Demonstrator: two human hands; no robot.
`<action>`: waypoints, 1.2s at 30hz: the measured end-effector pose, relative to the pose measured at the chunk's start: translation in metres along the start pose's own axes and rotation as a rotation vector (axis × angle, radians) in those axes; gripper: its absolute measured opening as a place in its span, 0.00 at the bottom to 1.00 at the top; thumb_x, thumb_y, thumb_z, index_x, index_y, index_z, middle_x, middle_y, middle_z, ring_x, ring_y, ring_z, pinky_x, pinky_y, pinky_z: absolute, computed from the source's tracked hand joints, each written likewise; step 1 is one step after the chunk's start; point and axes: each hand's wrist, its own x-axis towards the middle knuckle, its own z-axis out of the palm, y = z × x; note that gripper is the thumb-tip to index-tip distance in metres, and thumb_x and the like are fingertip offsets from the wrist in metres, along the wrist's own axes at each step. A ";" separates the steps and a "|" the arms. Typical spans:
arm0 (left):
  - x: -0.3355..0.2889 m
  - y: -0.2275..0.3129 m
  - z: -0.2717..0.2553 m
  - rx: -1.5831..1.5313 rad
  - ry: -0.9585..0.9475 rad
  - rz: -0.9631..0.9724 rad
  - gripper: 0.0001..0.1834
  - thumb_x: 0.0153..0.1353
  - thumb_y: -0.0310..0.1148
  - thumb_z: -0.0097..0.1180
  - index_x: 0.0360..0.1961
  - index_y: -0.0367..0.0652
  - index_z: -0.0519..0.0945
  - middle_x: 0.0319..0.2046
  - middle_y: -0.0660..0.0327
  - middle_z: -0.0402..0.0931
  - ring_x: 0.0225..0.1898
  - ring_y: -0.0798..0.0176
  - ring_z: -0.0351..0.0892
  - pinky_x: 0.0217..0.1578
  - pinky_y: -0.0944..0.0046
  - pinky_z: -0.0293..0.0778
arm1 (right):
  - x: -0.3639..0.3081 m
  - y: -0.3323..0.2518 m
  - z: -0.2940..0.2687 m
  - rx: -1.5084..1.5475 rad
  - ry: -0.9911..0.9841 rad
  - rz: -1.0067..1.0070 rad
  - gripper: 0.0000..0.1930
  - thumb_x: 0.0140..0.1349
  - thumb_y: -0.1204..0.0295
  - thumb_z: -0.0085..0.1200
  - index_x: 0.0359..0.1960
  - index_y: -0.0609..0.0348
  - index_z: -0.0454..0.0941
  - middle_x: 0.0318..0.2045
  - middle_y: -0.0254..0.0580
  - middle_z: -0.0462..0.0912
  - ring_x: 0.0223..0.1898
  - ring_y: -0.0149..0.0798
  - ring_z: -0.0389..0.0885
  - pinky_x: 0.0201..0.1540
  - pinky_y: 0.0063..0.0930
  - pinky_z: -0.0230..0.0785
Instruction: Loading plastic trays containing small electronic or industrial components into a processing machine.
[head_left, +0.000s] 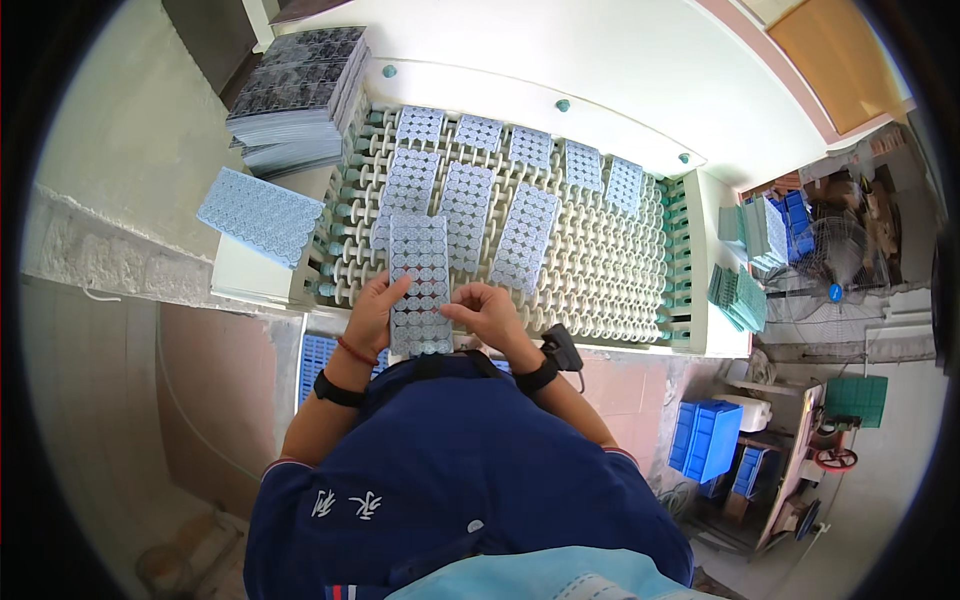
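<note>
A pale blue, thin rectangular panel (418, 250) with rows of round shapes is held upright in front of me, over the near edge of the roller conveyor (600, 300). My left hand (372, 315) grips its left edge, thumb on its face. My right hand (487, 312) is closed at the right edge, fingertips pinching it. Similar panels lie on the rollers beyond: one panel (465, 210) just behind the held one, another panel (525, 235) to its right, and several more along the far side.
On the left stands a tall stack of dark-topped panels (295, 90), with more pale panels (262, 215) on the ledge nearer me. Green-edged panels (738, 297) lean at the conveyor's right end. Blue crates (704, 440) and a floor fan (835, 270) stand at the right.
</note>
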 end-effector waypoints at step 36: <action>0.025 -0.029 0.021 0.032 -0.001 0.016 0.12 0.63 0.27 0.45 0.44 0.31 0.73 0.38 0.56 0.77 0.38 0.64 0.77 0.41 0.64 0.75 | -0.007 0.009 -0.040 0.151 0.065 0.027 0.09 0.56 0.70 0.57 0.30 0.64 0.79 0.18 0.32 0.77 0.19 0.21 0.72 0.22 0.16 0.64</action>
